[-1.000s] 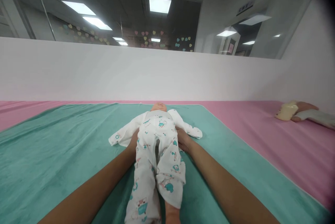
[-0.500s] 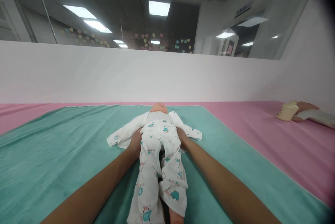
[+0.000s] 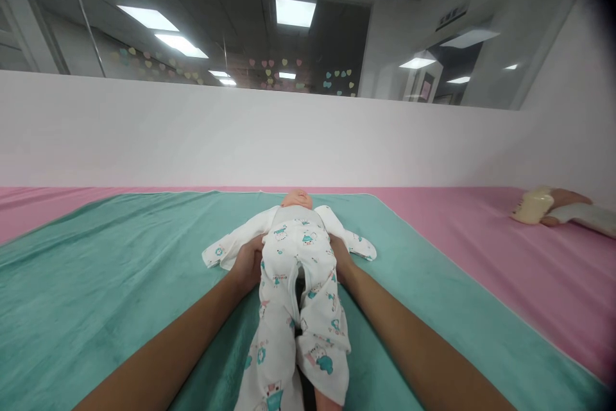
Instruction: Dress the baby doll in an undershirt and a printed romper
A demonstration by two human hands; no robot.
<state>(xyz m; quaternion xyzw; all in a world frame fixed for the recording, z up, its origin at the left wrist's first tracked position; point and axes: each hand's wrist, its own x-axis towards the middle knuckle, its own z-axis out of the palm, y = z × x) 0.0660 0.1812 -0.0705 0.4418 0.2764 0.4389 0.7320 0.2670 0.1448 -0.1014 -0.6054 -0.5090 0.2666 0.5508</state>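
A baby doll [image 3: 297, 199] lies on its back, head away from me, arms spread in a white long-sleeved top [image 3: 243, 234]. White printed trousers [image 3: 301, 251] cover its lower body and reach up to the belly. The trousers have an open crotch seam, and some of the doll's lower leg shows at the bottom. My left hand [image 3: 249, 262] is closed at the left side of the trousers' waist. On the opposite side, my right hand [image 3: 342, 258] grips the waist too. Most of my fingers are hidden behind the cloth and the doll's sides.
A teal blanket [image 3: 120, 283] lies under the doll on a pink sheet [image 3: 471, 225]. At the far right are a pale yellow bottle [image 3: 533, 205] and a second, partly visible doll-like figure [image 3: 570, 199]. A white wall [image 3: 240, 135] with a window above stands behind.
The whole view has shifted slightly, so the doll and both hands appear a little farther right. Both hands stay at the trousers' waist, with the left wrist turned slightly.
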